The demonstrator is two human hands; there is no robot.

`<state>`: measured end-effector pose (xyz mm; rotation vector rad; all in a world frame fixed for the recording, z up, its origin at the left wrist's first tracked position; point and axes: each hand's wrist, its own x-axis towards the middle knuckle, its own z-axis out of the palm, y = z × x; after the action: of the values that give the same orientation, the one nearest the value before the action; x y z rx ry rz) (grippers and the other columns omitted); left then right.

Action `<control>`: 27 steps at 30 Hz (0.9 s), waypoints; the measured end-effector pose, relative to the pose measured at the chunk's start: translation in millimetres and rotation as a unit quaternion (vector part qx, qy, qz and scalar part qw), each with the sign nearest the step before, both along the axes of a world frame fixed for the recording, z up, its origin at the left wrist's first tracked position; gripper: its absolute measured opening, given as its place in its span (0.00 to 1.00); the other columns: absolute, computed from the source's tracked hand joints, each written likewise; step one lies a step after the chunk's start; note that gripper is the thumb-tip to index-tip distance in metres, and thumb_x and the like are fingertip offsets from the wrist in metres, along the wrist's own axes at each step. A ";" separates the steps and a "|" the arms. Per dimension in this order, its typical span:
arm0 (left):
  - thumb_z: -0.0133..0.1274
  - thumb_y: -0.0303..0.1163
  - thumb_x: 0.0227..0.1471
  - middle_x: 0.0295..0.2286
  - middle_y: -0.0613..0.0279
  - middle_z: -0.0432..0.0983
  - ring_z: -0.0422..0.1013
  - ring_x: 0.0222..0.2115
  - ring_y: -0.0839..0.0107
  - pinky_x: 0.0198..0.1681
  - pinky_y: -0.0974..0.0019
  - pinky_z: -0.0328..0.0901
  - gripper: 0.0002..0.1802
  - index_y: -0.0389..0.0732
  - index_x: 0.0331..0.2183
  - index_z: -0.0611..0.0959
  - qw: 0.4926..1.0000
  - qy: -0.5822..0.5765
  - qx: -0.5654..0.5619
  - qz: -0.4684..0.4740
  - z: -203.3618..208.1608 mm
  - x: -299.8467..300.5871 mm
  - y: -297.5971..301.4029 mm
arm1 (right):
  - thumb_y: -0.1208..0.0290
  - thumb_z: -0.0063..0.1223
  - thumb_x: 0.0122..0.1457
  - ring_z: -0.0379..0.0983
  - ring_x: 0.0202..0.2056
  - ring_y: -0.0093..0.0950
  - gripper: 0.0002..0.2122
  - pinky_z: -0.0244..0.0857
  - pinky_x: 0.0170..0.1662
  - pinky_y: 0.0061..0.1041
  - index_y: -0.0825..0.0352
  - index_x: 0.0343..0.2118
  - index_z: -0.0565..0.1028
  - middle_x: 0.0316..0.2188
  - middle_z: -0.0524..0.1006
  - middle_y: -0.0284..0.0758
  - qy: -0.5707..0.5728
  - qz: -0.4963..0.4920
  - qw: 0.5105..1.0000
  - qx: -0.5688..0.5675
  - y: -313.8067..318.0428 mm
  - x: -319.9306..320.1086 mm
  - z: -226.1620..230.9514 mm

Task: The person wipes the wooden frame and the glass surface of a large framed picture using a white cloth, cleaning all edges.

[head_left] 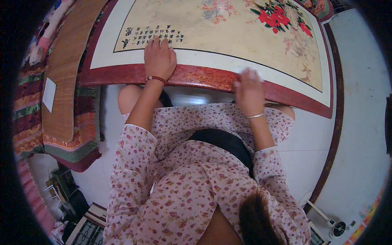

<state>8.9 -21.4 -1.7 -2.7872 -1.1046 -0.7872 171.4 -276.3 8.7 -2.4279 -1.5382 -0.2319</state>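
My left hand (160,61) lies flat on a low table (200,76), its fingers stretched out over dark lettering on the pictured tabletop and its wrist at the red wooden edge. A beaded bracelet (156,79) circles that wrist. My right hand (249,92) is over the table's near edge, to the right of the middle. Motion smears its fingers, and a whitish blur shows at their tips; whether they hold something I cannot make out. A thin bangle (256,116) is on the right wrist. Red flowers (275,19) and a cream ground make up the picture on the tabletop.
To the left stands a seat with a patterned cover (30,106) and a brown woven mat (61,98), on which lies a white flat rectangle (49,94). A pale wall (361,94) rises at the right. A white plug or cable (322,214) is low at the right.
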 end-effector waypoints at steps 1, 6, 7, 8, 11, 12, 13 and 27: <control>0.47 0.33 0.50 0.47 0.37 0.69 0.63 0.50 0.42 0.56 0.49 0.57 0.21 0.34 0.46 0.76 1.000 -0.001 -0.001 0.004 -1.0 0.5 -0.5 | 0.61 0.47 0.59 0.59 0.57 0.49 0.22 0.52 0.60 0.46 0.72 0.51 0.69 0.56 0.65 0.49 0.015 0.050 0.999 0.004 15.4 -19.6 -0.1; 0.47 0.33 0.50 0.48 0.37 0.68 0.63 0.51 0.43 0.57 0.49 0.56 0.20 0.34 0.45 0.76 1.000 -0.005 0.003 0.005 -4.1 0.4 4.1 | 0.62 0.47 0.59 0.61 0.57 0.46 0.20 0.51 0.61 0.44 0.70 0.51 0.70 0.56 0.66 0.47 0.002 0.140 0.990 -0.002 69.3 -58.5 8.6; 0.47 0.33 0.50 0.48 0.38 0.68 0.63 0.51 0.43 0.57 0.49 0.56 0.20 0.34 0.45 0.76 1.000 -0.011 0.001 -0.001 -4.9 1.5 4.3 | 0.62 0.47 0.59 0.61 0.57 0.45 0.20 0.52 0.61 0.43 0.70 0.50 0.71 0.55 0.66 0.46 0.028 0.157 0.987 0.019 80.0 -45.1 4.6; 0.47 0.33 0.50 0.48 0.38 0.68 0.63 0.51 0.43 0.57 0.49 0.55 0.20 0.34 0.45 0.76 1.000 -0.017 -0.001 -0.007 -4.4 2.3 4.0 | 0.63 0.47 0.59 0.61 0.57 0.43 0.19 0.52 0.61 0.42 0.69 0.50 0.71 0.55 0.67 0.44 0.053 0.174 0.982 0.040 86.9 -34.5 2.1; 0.47 0.33 0.51 0.48 0.38 0.68 0.63 0.51 0.43 0.58 0.49 0.55 0.20 0.34 0.45 0.76 1.000 -0.008 -0.022 -0.011 -1.6 0.0 3.2 | 0.63 0.46 0.60 0.60 0.58 0.42 0.19 0.54 0.60 0.40 0.69 0.50 0.70 0.54 0.68 0.43 0.120 0.192 0.972 0.059 88.0 -19.1 -0.9; 0.47 0.33 0.51 0.48 0.38 0.68 0.63 0.51 0.43 0.58 0.49 0.55 0.20 0.34 0.45 0.76 1.000 -0.010 -0.022 -0.011 -2.2 0.4 3.4 | 0.64 0.46 0.60 0.59 0.58 0.43 0.19 0.54 0.60 0.40 0.70 0.50 0.70 0.54 0.68 0.43 0.096 0.197 0.974 0.053 82.8 -21.0 -2.0; 0.47 0.33 0.50 0.48 0.39 0.68 0.63 0.51 0.43 0.56 0.49 0.56 0.20 0.34 0.45 0.77 1.000 -0.020 -0.013 -0.007 -5.8 -1.7 3.5 | 0.64 0.46 0.60 0.59 0.58 0.43 0.19 0.54 0.60 0.40 0.70 0.50 0.70 0.54 0.68 0.43 0.095 0.199 0.974 0.050 74.0 -27.8 0.8; 0.47 0.33 0.50 0.48 0.38 0.68 0.63 0.50 0.41 0.56 0.48 0.56 0.21 0.34 0.45 0.75 1.000 -0.005 -0.005 0.000 1.7 1.7 0.1 | 0.60 0.47 0.59 0.57 0.58 0.45 0.24 0.51 0.61 0.42 0.73 0.53 0.67 0.56 0.64 0.46 0.036 0.156 0.987 0.014 88.2 -33.0 5.8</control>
<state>10.6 -21.3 0.0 -2.7952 -1.1123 -0.7983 138.4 -188.1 14.5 -2.1087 -1.8376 -0.1026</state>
